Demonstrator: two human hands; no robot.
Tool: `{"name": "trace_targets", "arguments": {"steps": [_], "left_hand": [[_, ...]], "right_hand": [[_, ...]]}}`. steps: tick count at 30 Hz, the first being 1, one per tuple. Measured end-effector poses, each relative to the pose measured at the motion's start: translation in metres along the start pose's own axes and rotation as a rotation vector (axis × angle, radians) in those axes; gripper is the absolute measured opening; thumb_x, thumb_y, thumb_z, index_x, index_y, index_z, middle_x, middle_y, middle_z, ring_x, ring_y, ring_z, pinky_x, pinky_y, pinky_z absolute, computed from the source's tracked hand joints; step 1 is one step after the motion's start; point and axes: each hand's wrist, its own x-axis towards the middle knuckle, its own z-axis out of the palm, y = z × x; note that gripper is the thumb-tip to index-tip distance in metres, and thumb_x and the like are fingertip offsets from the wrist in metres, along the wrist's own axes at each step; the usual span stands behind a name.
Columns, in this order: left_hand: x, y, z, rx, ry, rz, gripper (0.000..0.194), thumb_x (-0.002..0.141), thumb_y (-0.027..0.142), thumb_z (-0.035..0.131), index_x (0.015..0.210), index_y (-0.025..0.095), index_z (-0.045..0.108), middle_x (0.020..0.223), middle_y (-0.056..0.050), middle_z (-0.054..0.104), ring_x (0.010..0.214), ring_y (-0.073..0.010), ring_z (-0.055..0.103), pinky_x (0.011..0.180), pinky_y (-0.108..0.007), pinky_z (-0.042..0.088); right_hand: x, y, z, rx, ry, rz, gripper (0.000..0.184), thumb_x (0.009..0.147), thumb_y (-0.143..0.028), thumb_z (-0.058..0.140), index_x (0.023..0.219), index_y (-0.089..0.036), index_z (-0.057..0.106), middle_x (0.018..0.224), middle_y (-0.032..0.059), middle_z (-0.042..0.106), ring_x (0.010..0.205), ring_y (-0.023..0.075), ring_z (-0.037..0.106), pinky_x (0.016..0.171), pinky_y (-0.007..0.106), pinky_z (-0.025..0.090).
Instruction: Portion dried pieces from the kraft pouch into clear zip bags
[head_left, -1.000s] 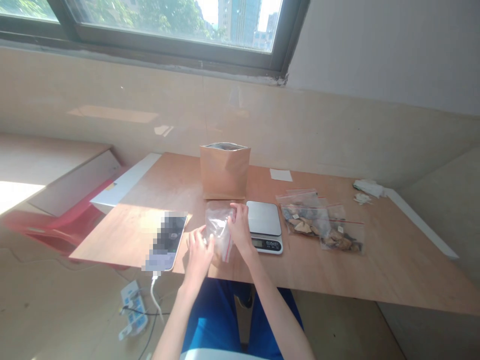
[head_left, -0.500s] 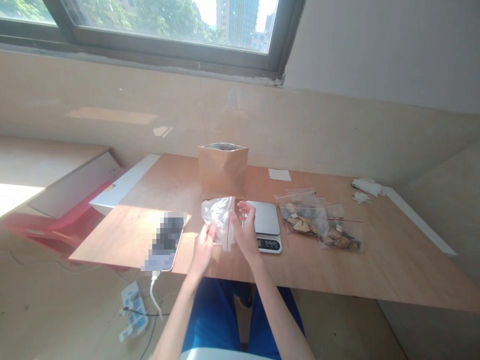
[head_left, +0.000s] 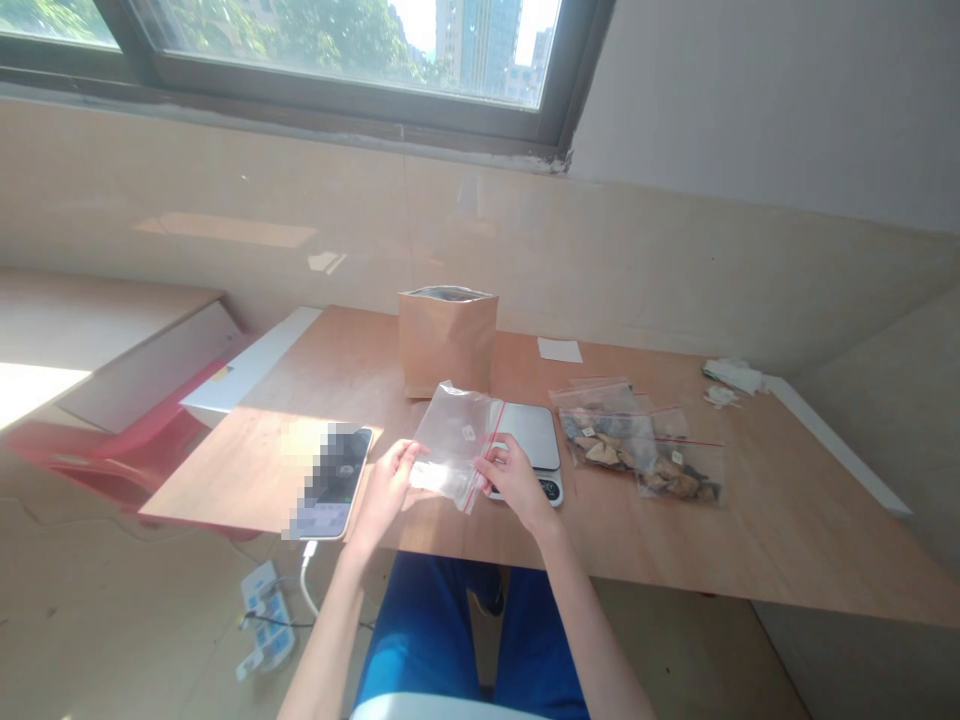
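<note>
My left hand (head_left: 388, 484) and my right hand (head_left: 513, 476) both pinch an empty clear zip bag (head_left: 457, 438) with a red seal strip. The bag is stretched flat between them, tilted up above the table's front edge. A small white tag shows inside or on the bag. Just behind my right hand lies a small digital scale (head_left: 531, 442). A standing brown paper pouch (head_left: 448, 341) with its top open is behind the bag.
A phone (head_left: 333, 480) lies to the left on the wooden table (head_left: 787, 520), with a cable hanging down. Two filled zip bags (head_left: 641, 447) of dried pieces lie right of the scale. A white slip (head_left: 559, 349) and crumpled paper (head_left: 735, 377) sit further back.
The bag was crumpled in front of me; now it is spread flat between both hands. My right hand moved from open beside the bag to gripping its sealed edge.
</note>
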Motion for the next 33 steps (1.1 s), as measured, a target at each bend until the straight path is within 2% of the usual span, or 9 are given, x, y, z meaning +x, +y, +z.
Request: {"name": "trace_targets", "arguments": {"steps": [3, 7, 11, 14, 16, 20, 25, 28, 33], "left_hand": [[0.002, -0.003, -0.008, 0.011, -0.036, -0.072, 0.04, 0.079, 0.05, 0.039, 0.086, 0.017, 0.061, 0.057, 0.002, 0.053, 0.049, -0.0119, 0.049, 0.045, -0.022, 0.036], [0.0, -0.011, -0.007, 0.204, 0.034, -0.099, 0.042, 0.081, 0.051, 0.035, 0.093, 0.018, 0.059, 0.05, 0.004, 0.049, 0.047, -0.014, 0.049, 0.05, -0.025, 0.038], [-0.005, -0.018, -0.003, 0.527, 0.182, 0.051, 0.04, 0.08, 0.047, 0.039, 0.096, 0.016, 0.058, 0.072, -0.007, 0.062, 0.076, -0.0242, 0.057, 0.073, -0.038, 0.043], [-0.01, -0.016, -0.012, 0.611, 0.399, 0.171, 0.036, 0.082, 0.042, 0.04, 0.095, 0.014, 0.059, 0.094, -0.014, 0.061, 0.096, -0.0278, 0.052, 0.089, -0.045, 0.036], [-0.012, -0.014, -0.027, 0.572, 0.559, 0.128, 0.033, 0.084, 0.037, 0.036, 0.093, 0.015, 0.059, 0.095, -0.014, 0.06, 0.098, -0.0267, 0.05, 0.091, -0.045, 0.035], [-0.011, -0.025, -0.07, 0.383, 0.808, -0.1, 0.031, 0.083, 0.032, 0.035, 0.087, 0.016, 0.06, 0.096, -0.011, 0.06, 0.092, -0.0235, 0.054, 0.083, -0.038, 0.043], [-0.007, -0.073, -0.11, 0.017, 0.761, -0.377, 0.018, 0.077, 0.023, 0.04, 0.081, 0.018, 0.057, 0.089, -0.003, 0.065, 0.077, -0.0149, 0.059, 0.071, -0.026, 0.047], [-0.01, -0.091, -0.118, 0.076, 0.714, -0.467, 0.017, 0.076, 0.023, 0.042, 0.078, 0.02, 0.058, 0.083, -0.001, 0.066, 0.076, -0.0156, 0.062, 0.065, -0.025, 0.047], [-0.013, -0.087, -0.116, 0.244, 0.677, -0.441, 0.017, 0.074, 0.023, 0.043, 0.076, 0.021, 0.06, 0.076, 0.0, 0.068, 0.086, -0.0189, 0.063, 0.069, -0.027, 0.045]], "right_hand": [[0.006, 0.005, -0.004, -0.051, -0.025, -0.002, 0.02, 0.072, -0.024, 0.055, 0.088, -0.02, 0.043, 0.055, -0.01, 0.047, 0.042, 0.0064, 0.046, 0.042, 0.019, 0.034], [0.02, 0.015, 0.003, -0.189, 0.084, -0.009, 0.031, 0.071, -0.023, 0.057, 0.096, -0.021, 0.04, 0.064, -0.008, 0.05, 0.045, 0.0086, 0.048, 0.045, 0.022, 0.039], [0.026, 0.019, 0.016, -0.459, 0.354, -0.19, 0.038, 0.069, -0.015, 0.056, 0.104, -0.02, 0.041, 0.09, 0.003, 0.053, 0.072, 0.0161, 0.056, 0.071, 0.035, 0.047], [0.016, 0.015, 0.032, -0.577, 0.469, -0.438, 0.031, 0.077, -0.014, 0.049, 0.107, -0.02, 0.045, 0.106, 0.0099, 0.048, 0.103, 0.0223, 0.048, 0.091, 0.042, 0.039], [0.007, 0.015, 0.048, -0.597, 0.377, -0.545, 0.025, 0.083, -0.017, 0.043, 0.107, -0.021, 0.049, 0.105, 0.0095, 0.048, 0.106, 0.0215, 0.045, 0.094, 0.04, 0.037], [-0.001, 0.029, 0.094, -0.588, 0.025, -0.618, 0.024, 0.086, -0.023, 0.042, 0.103, -0.024, 0.059, 0.104, 0.0075, 0.05, 0.101, 0.0198, 0.049, 0.089, 0.034, 0.04], [0.009, 0.064, 0.142, -0.747, -0.122, -0.589, 0.03, 0.089, -0.036, 0.038, 0.114, -0.034, 0.055, 0.126, 0.0044, 0.042, 0.116, 0.0238, 0.04, 0.096, 0.039, 0.032], [0.013, 0.073, 0.15, -0.834, -0.125, -0.55, 0.029, 0.09, -0.041, 0.035, 0.109, -0.038, 0.057, 0.132, 0.0002, 0.038, 0.114, 0.0245, 0.04, 0.097, 0.042, 0.028], [0.014, 0.074, 0.146, -0.852, -0.076, -0.532, 0.03, 0.091, -0.034, 0.033, 0.099, -0.029, 0.061, 0.129, 0.0032, 0.043, 0.114, 0.0235, 0.04, 0.097, 0.04, 0.028]]}}
